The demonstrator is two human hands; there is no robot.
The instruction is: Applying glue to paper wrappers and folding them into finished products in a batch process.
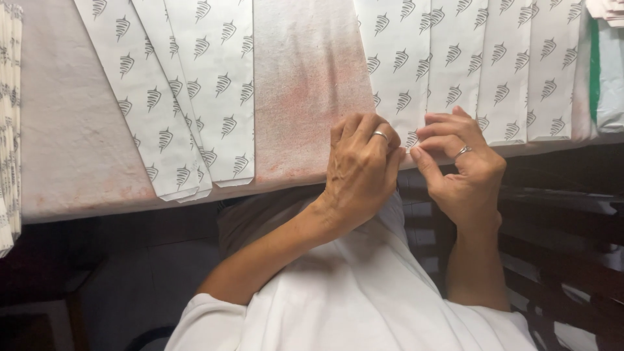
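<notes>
Long white paper bags printed with small grey leaf-like marks lie side by side on a table covered by a pale cloth (305, 97) stained reddish. My left hand (361, 166) and my right hand (458, 162) meet at the near end of one printed bag (396, 71), at the table's front edge. Both hands pinch the bag's bottom edge with fingers curled, thumbs and fingertips close together. Each hand wears a ring. The bag's lower end is hidden behind my fingers.
A fanned group of printed bags (188, 97) lies at the left. A row of more bags (513, 71) lies at the right. A stack of paper (8, 123) stands at the far left edge. A green-edged packet (608, 71) sits far right. Dark furniture (559, 221) is below.
</notes>
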